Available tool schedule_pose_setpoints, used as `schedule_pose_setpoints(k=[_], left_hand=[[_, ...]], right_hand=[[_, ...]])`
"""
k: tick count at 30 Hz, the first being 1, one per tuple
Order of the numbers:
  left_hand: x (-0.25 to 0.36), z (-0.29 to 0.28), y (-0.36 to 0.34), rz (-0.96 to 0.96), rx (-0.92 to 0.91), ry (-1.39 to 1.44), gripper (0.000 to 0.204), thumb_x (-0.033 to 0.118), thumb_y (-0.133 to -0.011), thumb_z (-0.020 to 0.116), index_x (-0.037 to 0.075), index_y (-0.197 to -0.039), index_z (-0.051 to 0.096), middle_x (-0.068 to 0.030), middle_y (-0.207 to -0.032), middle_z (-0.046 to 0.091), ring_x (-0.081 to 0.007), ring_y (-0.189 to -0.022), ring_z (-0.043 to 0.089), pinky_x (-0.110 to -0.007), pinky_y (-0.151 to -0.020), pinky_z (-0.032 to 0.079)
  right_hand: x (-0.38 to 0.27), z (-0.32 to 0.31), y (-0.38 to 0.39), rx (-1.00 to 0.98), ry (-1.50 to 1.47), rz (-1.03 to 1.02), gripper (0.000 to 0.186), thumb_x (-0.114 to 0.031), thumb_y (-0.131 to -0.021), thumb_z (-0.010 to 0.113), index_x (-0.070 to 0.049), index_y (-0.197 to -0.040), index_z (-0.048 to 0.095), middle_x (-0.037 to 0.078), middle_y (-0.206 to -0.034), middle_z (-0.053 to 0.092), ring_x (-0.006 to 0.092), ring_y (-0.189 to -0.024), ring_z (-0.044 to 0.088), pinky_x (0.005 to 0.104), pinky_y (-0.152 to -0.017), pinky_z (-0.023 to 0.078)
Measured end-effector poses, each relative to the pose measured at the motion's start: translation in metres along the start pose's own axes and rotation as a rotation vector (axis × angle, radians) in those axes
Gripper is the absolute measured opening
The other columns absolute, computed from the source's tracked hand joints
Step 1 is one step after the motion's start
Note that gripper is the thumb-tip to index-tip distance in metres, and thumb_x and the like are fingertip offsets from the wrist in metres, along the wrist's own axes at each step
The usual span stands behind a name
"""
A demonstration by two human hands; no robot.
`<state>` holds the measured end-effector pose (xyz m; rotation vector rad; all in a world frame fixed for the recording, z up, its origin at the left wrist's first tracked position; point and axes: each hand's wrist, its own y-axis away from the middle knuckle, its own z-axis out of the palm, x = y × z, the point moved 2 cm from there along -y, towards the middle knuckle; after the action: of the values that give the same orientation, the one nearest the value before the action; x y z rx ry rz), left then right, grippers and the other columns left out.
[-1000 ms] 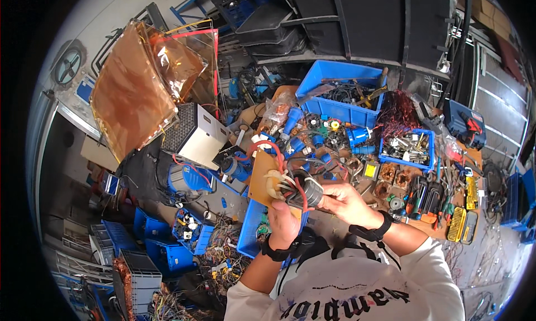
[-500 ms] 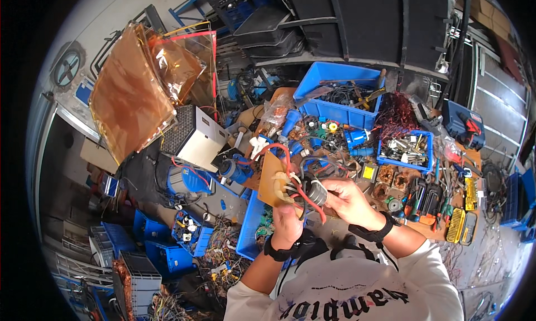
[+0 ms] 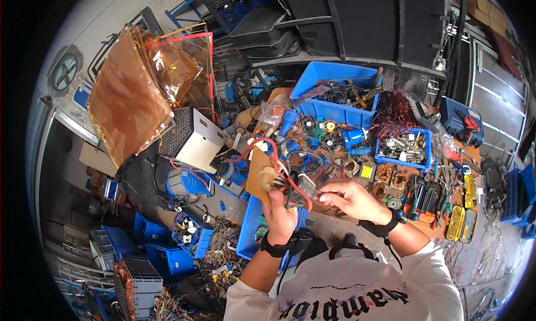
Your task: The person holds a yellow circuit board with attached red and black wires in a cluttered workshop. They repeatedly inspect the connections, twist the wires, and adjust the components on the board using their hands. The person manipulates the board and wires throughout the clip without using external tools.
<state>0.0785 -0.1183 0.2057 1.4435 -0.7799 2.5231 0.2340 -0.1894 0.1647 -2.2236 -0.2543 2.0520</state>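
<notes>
In front of my chest my left hand [image 3: 281, 218] is closed round a tan plate [image 3: 257, 173] fitted with a dark grey rounded part [image 3: 303, 186], probably a small electrical component. Thick red wire [image 3: 273, 148] loops up from it, and darker leads bend around its side. My right hand [image 3: 354, 200] is close to the right end of the grey part, thumb and fingers pinched together. What lies between those fingertips is too small to make out. The far side of the plate is hidden.
A large blue bin [image 3: 335, 109] of cables stands on the bench beyond, near a smaller blue tray [image 3: 405, 162] of metal pieces. Pliers and screwdrivers [image 3: 424, 198] lie at right. Below my left hand is another blue crate [image 3: 249, 231]. A white box [image 3: 198, 142] stands at left.
Plate, grey part and wires have shifted slightly left and turned in my left hand. My right hand has drawn back from around the grey part to a pinch at its right end.
</notes>
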Motion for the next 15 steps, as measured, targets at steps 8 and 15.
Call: schedule_pose_setpoints(k=[8,15], left_hand=[[-0.010,-0.011,0.007,-0.085,-0.118,-0.003,0.082,0.054,-0.093,0.050,0.000,-0.146,0.021,-0.0093,-0.145,0.034,-0.0191,-0.126,0.041,-0.035,-0.105,0.034],[-0.020,-0.029,0.016,-0.185,-0.168,0.007,0.074,0.050,-0.096,0.044,-0.001,-0.146,0.022,-0.0115,-0.145,0.034,-0.0202,-0.130,0.038,-0.035,-0.106,0.033]], right_hand=[[-0.016,0.006,-0.004,0.181,0.151,-0.147,0.015,-0.011,-0.093,0.057,0.001,-0.099,0.064,0.008,-0.081,0.057,0.0163,-0.074,0.054,0.0305,-0.068,0.045],[-0.019,0.017,-0.011,0.171,0.120,-0.210,0.015,-0.011,-0.092,0.059,0.000,-0.101,0.064,0.009,-0.093,0.063,0.0217,-0.085,0.059,0.0333,-0.076,0.047]])
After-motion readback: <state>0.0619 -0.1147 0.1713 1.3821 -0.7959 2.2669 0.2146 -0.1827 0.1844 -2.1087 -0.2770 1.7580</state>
